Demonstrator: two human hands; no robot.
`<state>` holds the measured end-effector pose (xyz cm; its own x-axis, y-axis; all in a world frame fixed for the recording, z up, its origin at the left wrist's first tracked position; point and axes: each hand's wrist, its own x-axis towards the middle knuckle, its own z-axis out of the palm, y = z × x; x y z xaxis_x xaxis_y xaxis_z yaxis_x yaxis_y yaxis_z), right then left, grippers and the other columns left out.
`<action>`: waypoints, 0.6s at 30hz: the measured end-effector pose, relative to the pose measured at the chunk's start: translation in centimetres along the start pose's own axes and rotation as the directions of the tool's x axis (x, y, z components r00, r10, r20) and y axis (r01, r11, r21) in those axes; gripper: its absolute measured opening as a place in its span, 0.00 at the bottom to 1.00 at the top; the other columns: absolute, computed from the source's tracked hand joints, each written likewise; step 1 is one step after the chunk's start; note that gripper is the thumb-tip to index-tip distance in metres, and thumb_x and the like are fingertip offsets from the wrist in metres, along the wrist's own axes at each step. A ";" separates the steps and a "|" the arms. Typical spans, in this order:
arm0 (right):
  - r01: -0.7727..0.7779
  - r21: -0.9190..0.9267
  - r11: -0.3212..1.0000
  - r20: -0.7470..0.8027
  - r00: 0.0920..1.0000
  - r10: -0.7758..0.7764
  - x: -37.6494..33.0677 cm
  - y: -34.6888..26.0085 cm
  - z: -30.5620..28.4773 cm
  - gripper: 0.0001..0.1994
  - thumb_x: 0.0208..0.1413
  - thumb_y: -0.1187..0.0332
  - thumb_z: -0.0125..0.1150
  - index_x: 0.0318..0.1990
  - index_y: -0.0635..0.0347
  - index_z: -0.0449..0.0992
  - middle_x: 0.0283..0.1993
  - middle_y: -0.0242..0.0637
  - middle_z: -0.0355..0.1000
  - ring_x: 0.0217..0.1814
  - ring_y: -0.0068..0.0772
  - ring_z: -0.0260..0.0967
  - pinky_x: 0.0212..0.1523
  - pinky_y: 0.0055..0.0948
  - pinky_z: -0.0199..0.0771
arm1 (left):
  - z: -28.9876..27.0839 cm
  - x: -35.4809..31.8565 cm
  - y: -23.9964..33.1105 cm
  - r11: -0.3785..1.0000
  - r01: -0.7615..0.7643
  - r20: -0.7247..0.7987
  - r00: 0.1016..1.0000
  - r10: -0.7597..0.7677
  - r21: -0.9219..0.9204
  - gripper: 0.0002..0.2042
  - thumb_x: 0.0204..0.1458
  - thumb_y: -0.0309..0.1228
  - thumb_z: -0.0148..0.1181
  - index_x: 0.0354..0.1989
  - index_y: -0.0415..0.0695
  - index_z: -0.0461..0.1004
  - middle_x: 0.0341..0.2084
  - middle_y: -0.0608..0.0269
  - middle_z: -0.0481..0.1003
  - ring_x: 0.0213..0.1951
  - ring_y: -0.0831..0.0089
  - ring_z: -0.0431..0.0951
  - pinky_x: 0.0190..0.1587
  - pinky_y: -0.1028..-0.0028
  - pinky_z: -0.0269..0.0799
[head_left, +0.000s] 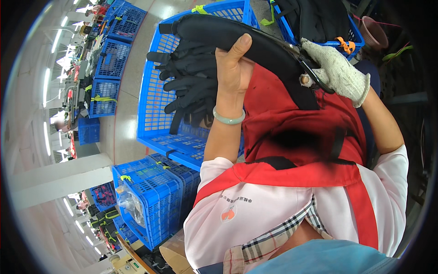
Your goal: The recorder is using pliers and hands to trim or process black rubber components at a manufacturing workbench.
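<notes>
Far left: about four blue crates (pixel 106 68) in a row along the floor, too small to count surely. Lower left: stack of two blue crates (pixel 150 196) beside the person's knee. Centre: one large blue crate (pixel 157 100) holding a pile of black straps (pixel 191 82); exact number cannot be told.

Left hand (pixel 232 64): bare, one pale green bangle (pixel 228 118) at the wrist. Fingers curled around one long black padded strap (pixel 237 39), thumb up over its edge. Strap held above the red apron (pixel 292 123), running from over the large crate toward the right hand.

Right hand (pixel 335 71): one white knit glove, closed on small black scissors (pixel 310 68) touching the strap's right end.

Upper right: one more blue crate (pixel 319 23) with black pieces inside.
</notes>
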<state>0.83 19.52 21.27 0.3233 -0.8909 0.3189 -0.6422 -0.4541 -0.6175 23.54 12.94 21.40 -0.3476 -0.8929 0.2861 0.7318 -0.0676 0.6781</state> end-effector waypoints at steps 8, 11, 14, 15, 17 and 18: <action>-0.060 -0.008 0.998 0.032 0.998 0.060 0.4 -0.8 -1.1 0.37 0.40 0.47 0.71 0.50 0.69 0.69 0.26 0.45 0.69 0.29 0.44 0.69 0.33 0.35 0.68 | 0.2 -0.1 -0.2 0.999 -0.013 0.034 0.999 0.011 0.039 0.11 0.51 0.20 0.60 0.43 0.43 0.74 0.37 0.64 0.77 0.42 0.69 0.78 0.50 0.66 0.74; 0.078 -0.120 0.990 -0.037 0.996 -0.084 0.1 -0.7 -1.0 0.37 0.41 0.48 0.71 0.51 0.69 0.69 0.26 0.45 0.70 0.29 0.41 0.71 0.32 0.34 0.69 | 0.6 0.0 -0.6 0.998 -0.020 0.043 0.999 0.018 0.053 0.11 0.51 0.20 0.60 0.44 0.43 0.74 0.38 0.64 0.77 0.42 0.69 0.78 0.50 0.65 0.74; -0.079 0.136 0.988 0.096 0.993 0.066 0.7 -1.3 -1.5 0.35 0.42 0.50 0.71 0.50 0.69 0.69 0.27 0.45 0.71 0.29 0.40 0.72 0.32 0.33 0.69 | 0.5 0.0 -0.2 1.000 0.004 0.044 0.999 -0.005 0.012 0.11 0.51 0.20 0.60 0.44 0.42 0.74 0.38 0.64 0.77 0.42 0.69 0.78 0.50 0.65 0.74; -0.180 0.129 0.975 0.156 0.975 0.159 1.1 -2.0 -2.0 0.35 0.42 0.50 0.71 0.50 0.69 0.68 0.27 0.45 0.71 0.31 0.39 0.73 0.32 0.33 0.70 | 0.5 -0.1 -0.1 1.000 0.003 0.042 0.999 -0.004 0.014 0.11 0.51 0.20 0.60 0.44 0.42 0.74 0.38 0.64 0.77 0.42 0.69 0.78 0.50 0.65 0.74; -0.279 0.215 0.936 0.221 0.947 0.231 1.2 -2.7 -2.4 0.33 0.44 0.53 0.71 0.50 0.69 0.68 0.26 0.42 0.73 0.31 0.32 0.75 0.32 0.29 0.72 | 0.4 -0.1 -0.1 0.999 -0.012 0.027 1.000 0.011 0.030 0.11 0.51 0.19 0.60 0.44 0.42 0.74 0.38 0.63 0.77 0.42 0.69 0.78 0.50 0.65 0.74; -0.281 0.213 0.936 0.219 0.947 0.235 1.1 -2.4 -2.1 0.33 0.44 0.53 0.71 0.50 0.69 0.68 0.26 0.42 0.73 0.31 0.32 0.75 0.32 0.29 0.72 | 0.6 -0.1 -0.2 1.000 -0.010 0.029 1.000 0.009 0.027 0.11 0.51 0.19 0.60 0.44 0.42 0.74 0.38 0.63 0.77 0.42 0.69 0.78 0.50 0.65 0.74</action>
<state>1.24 19.69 24.64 0.3078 -0.9514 -0.0003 -0.5438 -0.1757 -0.8206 23.01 13.32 21.65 -0.3578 -0.8800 0.3123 0.7194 -0.0465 0.6931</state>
